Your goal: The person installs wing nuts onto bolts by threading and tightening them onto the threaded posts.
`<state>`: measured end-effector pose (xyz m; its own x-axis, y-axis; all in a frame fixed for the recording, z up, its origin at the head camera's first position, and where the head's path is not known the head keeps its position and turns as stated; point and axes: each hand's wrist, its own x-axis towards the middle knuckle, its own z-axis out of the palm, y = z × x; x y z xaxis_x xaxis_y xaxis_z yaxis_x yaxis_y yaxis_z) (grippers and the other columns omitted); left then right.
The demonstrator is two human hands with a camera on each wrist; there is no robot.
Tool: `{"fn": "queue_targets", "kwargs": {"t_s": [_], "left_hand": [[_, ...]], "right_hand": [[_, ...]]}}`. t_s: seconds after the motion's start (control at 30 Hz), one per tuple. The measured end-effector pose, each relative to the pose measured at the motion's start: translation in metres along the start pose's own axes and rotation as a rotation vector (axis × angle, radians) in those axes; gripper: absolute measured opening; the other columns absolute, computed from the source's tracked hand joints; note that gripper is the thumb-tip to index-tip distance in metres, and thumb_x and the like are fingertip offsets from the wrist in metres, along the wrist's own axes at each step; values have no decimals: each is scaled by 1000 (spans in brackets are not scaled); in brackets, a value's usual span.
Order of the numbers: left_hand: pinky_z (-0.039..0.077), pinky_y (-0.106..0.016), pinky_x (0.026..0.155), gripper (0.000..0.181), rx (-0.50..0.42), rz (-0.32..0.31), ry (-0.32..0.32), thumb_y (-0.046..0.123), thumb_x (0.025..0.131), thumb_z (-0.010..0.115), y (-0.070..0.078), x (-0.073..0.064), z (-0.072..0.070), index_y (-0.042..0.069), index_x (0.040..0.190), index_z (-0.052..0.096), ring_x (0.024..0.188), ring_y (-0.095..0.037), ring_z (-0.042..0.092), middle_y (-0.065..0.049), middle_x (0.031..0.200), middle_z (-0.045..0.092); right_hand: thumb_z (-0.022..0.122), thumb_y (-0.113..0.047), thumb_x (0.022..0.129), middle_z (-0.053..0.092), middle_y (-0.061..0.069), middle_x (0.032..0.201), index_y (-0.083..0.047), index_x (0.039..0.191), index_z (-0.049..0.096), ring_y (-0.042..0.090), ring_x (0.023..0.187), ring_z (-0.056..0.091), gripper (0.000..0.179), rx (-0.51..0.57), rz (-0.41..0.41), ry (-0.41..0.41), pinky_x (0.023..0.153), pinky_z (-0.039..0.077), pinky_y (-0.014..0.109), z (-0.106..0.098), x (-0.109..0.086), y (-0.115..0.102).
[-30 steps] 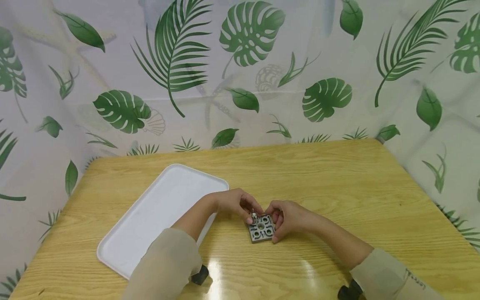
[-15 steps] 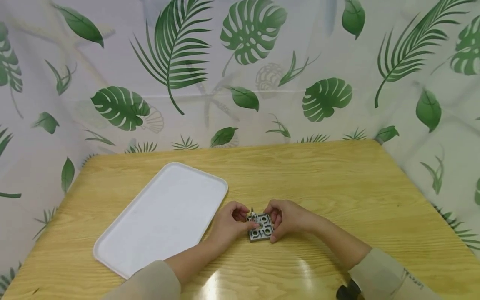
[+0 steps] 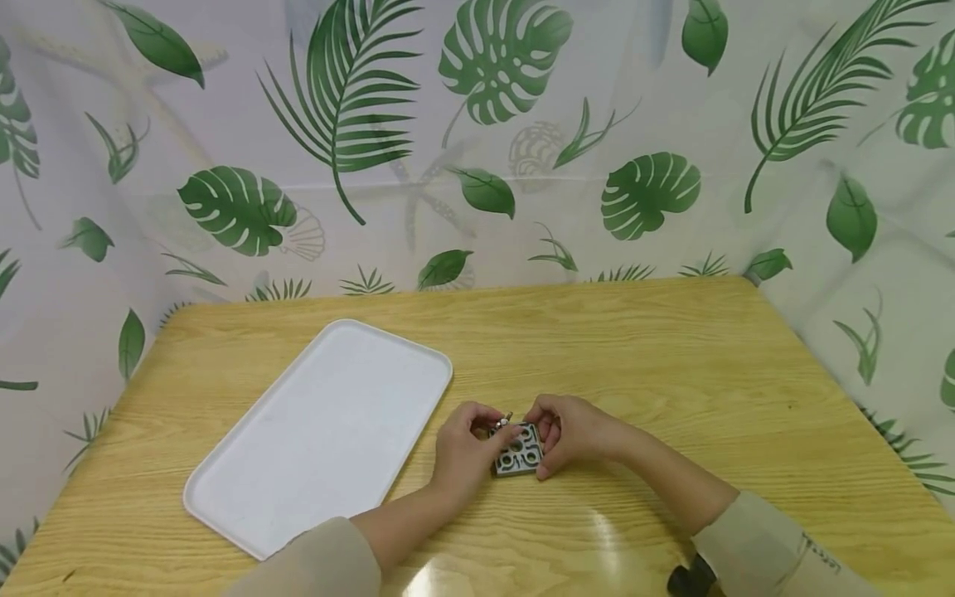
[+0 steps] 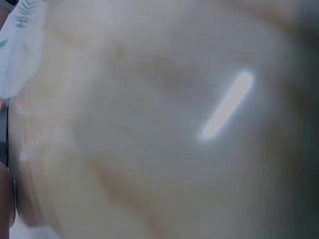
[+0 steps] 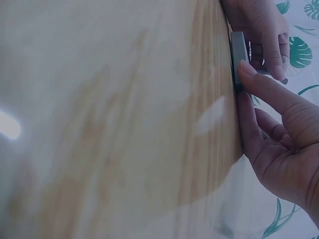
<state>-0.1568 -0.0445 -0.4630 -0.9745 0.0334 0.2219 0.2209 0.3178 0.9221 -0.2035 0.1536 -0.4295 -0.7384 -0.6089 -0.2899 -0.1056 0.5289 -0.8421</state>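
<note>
A small square metal plate (image 3: 515,460) with several round holes lies low over the table, right of the tray. My right hand (image 3: 574,431) grips its right edge, thumb at the near corner and curled fingers at the far one. At the plate's far left corner a small shiny metal piece with a thin stem (image 3: 509,417) sticks up. My left hand (image 3: 466,444) pinches this piece between thumb and fingers, the thumb passing over the plate. In the right wrist view the plate (image 5: 239,50) shows edge-on, the left hand (image 5: 264,30) behind it. Fingers partly hide the small piece.
A white rectangular tray (image 3: 313,439) lies at an angle on the left of the wooden table (image 3: 634,348). Leaf-patterned cloth (image 3: 418,149) hangs behind the table and at its sides. A black object (image 3: 690,576) shows by the right sleeve.
My left hand first drew back toward me, its forearm leaving the tray's right side, and its thumb now lies across the plate's left part. The small piece's stem leans more right. The right hand stays put.
</note>
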Motion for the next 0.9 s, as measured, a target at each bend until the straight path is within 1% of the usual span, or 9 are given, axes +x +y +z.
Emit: {"fn": "queue_targets", "kwargs": {"t_s": [0.07,0.13,0.33,0.43,0.6,0.7,0.77,0.83,0.9], "left_hand": [[50,-23,74,21,-2,9,-57,20,78,78,0,4,-5,9,90,65,85,-14,61,-1,90,65],[51,-22,75,18,2,-1,-144,20,79,77,0,10,-12,10,91,67,87,-15,63,-1,91,66],[48,-23,79,18,-47,-117,-520,21,84,73,0,38,-32,9,97,69,87,-9,61,0,94,68],[47,-23,81,18,-80,-170,-700,16,85,71,0,54,-38,6,99,69,87,-9,60,0,93,69],[48,-23,79,17,-58,-185,-949,9,85,70,-4,79,-42,1,100,68,81,-9,60,2,87,68],[47,-21,77,18,-23,-178,-1051,7,84,71,-4,90,-42,0,100,68,79,-8,59,3,85,67],[47,-20,77,19,-9,-188,-1092,6,83,71,-2,95,-41,-1,101,69,79,-7,58,3,85,67],[47,-20,77,20,-14,-201,-1109,5,83,71,-1,97,-40,-2,102,68,79,-7,59,3,86,67],[48,-21,78,23,-31,-211,-1100,3,83,71,-1,96,-40,-3,105,67,80,-7,59,3,88,67]], "right_hand": [[87,-5,61,56,8,85,4,111,54,15,71,59,61,-1,4,1,63,51,24,0,0,0],[87,-5,61,56,8,85,4,111,54,15,70,59,61,-6,8,0,63,50,24,1,0,-1],[88,-6,61,56,7,86,3,110,54,15,72,57,60,-32,4,0,64,50,24,0,0,-2],[88,-7,61,56,7,86,3,110,54,15,73,56,60,-36,3,-2,64,50,24,-1,0,-2],[87,-5,62,56,8,86,4,111,55,15,71,59,59,-10,-4,-19,64,51,24,-1,1,-2],[87,-5,61,56,7,85,4,110,55,15,71,59,59,-8,-3,-26,64,51,24,-1,1,-1],[87,-5,61,56,7,84,4,110,55,15,70,59,59,-11,-1,-24,64,51,24,-2,1,0],[87,-5,61,56,7,84,4,110,55,15,71,59,59,-13,-4,-22,64,51,24,-2,1,0],[87,-4,61,56,7,84,4,109,55,15,71,59,58,-9,-7,-19,64,51,24,-2,1,1]]}}
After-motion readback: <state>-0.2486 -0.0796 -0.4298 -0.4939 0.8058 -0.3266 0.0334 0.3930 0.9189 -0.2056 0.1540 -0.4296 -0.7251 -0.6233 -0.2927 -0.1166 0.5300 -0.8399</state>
